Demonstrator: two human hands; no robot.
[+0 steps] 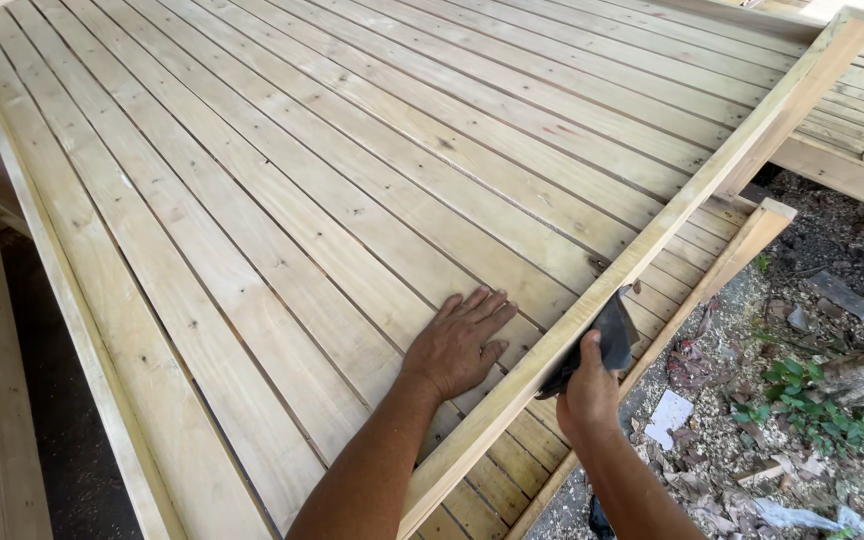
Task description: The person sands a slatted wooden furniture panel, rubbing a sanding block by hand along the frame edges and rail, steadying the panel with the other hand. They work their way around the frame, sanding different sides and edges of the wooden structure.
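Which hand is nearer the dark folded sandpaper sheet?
Right. The right hand grips the dark folded sandpaper sheet against the raised wooden rail; the left hand lies flat on the planks, across the rail.

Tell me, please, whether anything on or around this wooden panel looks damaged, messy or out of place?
The wooden panel itself looks sound, apart from a few dark knots. The mess is beside it: the ground is littered with wood chips, dry leaves and a scrap of white paper. The left hand lies flat on the slats; the right hand presses dark sandpaper against the rail.

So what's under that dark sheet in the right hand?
The dark sheet lies against the raised wooden rail, held by the right hand. The rail surface beneath it is covered and cannot be seen.
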